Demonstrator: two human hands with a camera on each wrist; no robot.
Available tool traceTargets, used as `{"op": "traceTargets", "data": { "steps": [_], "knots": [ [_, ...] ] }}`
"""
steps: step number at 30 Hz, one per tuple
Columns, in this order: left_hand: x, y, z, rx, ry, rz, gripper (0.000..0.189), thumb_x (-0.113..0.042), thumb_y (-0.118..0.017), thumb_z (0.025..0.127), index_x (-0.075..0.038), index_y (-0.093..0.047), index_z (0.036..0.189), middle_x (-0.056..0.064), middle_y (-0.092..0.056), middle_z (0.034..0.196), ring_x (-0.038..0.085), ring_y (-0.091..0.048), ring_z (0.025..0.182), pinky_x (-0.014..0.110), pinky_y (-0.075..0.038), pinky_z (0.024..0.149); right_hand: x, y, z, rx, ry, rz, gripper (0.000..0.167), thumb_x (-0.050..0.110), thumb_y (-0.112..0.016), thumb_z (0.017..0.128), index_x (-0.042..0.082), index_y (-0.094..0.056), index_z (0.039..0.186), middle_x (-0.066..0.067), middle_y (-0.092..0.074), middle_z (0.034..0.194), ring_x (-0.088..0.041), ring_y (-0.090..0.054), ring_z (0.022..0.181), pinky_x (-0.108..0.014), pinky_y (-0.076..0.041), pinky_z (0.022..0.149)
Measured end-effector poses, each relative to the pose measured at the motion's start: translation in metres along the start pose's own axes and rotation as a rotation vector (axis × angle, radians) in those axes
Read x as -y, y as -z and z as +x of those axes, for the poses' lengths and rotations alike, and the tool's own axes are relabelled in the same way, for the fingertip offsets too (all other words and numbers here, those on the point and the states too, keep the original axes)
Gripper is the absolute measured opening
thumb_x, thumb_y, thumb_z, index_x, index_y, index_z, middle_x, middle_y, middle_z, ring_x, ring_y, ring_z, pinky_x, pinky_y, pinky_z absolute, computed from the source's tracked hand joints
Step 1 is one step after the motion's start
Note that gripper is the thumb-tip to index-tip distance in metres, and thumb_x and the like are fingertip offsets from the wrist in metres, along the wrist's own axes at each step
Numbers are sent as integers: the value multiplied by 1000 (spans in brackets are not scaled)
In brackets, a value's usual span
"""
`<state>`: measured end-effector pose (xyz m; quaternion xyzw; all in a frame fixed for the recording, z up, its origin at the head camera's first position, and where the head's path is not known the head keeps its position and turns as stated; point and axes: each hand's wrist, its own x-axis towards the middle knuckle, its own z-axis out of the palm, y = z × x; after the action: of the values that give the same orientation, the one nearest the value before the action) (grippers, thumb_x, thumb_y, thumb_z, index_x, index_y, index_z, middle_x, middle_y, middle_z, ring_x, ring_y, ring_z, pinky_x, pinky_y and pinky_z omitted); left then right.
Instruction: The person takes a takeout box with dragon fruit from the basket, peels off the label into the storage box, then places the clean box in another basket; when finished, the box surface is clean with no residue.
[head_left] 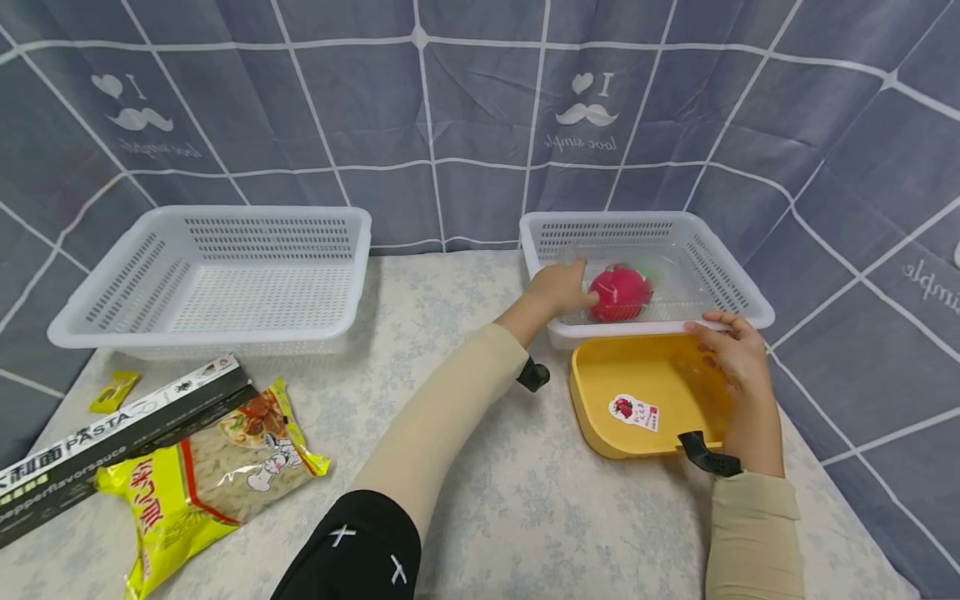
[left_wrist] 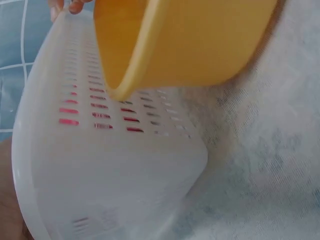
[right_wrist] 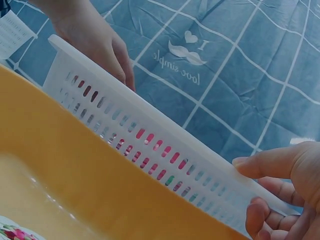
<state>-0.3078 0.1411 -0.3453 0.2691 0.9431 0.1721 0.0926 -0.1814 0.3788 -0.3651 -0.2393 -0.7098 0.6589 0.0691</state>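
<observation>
My left hand (head_left: 557,290) reaches over the left side of the right-hand white basket (head_left: 542,233), its thumb and index finger apart beside a pink dragon fruit (head_left: 621,293). A clear plastic cover or box (head_left: 671,258) lies in that basket around the fruit; whether the left fingers touch it I cannot tell. My right hand (head_left: 738,354) grips the basket's front rim near its right corner, as the right wrist view shows with the fingers (right_wrist: 272,162) on the rim. Below that hand, a yellow tray (head_left: 600,375) with a dragon fruit sticker (head_left: 633,412) stands tilted against the basket.
Another white basket (head_left: 348,275) stands at the back left. In front of it lie a black pasta box (head_left: 135,437), a yellow bag of noodles (head_left: 217,475) and a small yellow packet (head_left: 115,390). A grey checked curtain (head_left: 480,108) hangs behind the table.
</observation>
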Motion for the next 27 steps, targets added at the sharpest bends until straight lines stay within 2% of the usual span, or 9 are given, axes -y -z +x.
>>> {"op": "traceTargets", "data": {
  "steps": [5, 9, 10, 13, 16, 18, 22, 25, 27],
  "knots": [
    [0, 0, -2, -44, -22, -5, 70, -42, -55, 96, -6, -33, 151, 8, -53, 140, 22, -55, 122, 32, -43, 102, 0, 1, -1, 4, 9, 9, 29, 22, -79, 83, 20, -58, 102, 12, -59, 72, -9, -55, 63, -19, -43, 52],
    [3, -5, -6, -140, -55, -61, 62, -38, -59, 95, -6, -42, 146, 8, -60, 132, 21, -59, 114, 30, -46, 98, 0, 1, -2, -3, 13, -15, 28, 23, -79, 83, 20, -57, 102, 12, -58, 74, -9, -55, 64, -20, -43, 54],
    [4, -6, -7, -167, -60, -93, 60, -36, -59, 95, -6, -43, 145, 8, -63, 125, 21, -62, 108, 29, -47, 95, 1, 1, -2, -6, 13, -40, 28, 25, -78, 84, 21, -57, 102, 12, -57, 75, -9, -55, 65, -20, -43, 54],
    [10, -11, -12, -265, -86, -208, 53, -31, -58, 96, -6, -48, 141, 9, -67, 111, 19, -64, 93, 26, -50, 84, 1, -1, -2, -19, 10, -135, 28, 31, -77, 85, 26, -55, 102, 10, -55, 82, -8, -54, 69, -20, -43, 58],
    [15, -14, -17, -349, -120, -389, 45, -24, -58, 96, -6, -53, 136, 9, -66, 101, 17, -62, 85, 22, -49, 76, 2, -3, -2, -30, 5, -209, 29, 35, -76, 85, 31, -53, 102, 10, -53, 85, -8, -55, 71, -21, -45, 61],
    [18, -16, -20, -406, -151, -516, 39, -19, -59, 95, -5, -58, 131, 9, -65, 105, 14, -63, 89, 19, -49, 77, 3, -3, -2, -38, 7, -231, 31, 35, -77, 84, 33, -51, 102, 10, -54, 82, -8, -57, 67, -22, -46, 60],
    [22, -19, -27, -472, -182, -747, 33, -12, -59, 94, -4, -62, 125, 8, -64, 101, 16, -63, 89, 18, -50, 77, 4, -2, -4, -44, 29, -267, 34, 34, -77, 84, 36, -48, 101, 11, -57, 72, -10, -57, 60, -23, -46, 57],
    [24, -19, -34, -509, -185, -838, 30, -12, -59, 94, -4, -63, 123, 8, -65, 100, 17, -63, 89, 19, -50, 76, 6, -1, -5, -45, 43, -288, 33, 35, -77, 84, 36, -49, 102, 11, -58, 68, -11, -56, 57, -23, -45, 55],
    [25, -18, -39, -532, -184, -864, 29, -12, -59, 94, -4, -64, 121, 8, -65, 99, 17, -63, 88, 19, -50, 76, 6, 0, -5, -46, 47, -297, 33, 35, -77, 84, 35, -51, 104, 11, -59, 67, -11, -56, 57, -23, -45, 54]
  ]
}}
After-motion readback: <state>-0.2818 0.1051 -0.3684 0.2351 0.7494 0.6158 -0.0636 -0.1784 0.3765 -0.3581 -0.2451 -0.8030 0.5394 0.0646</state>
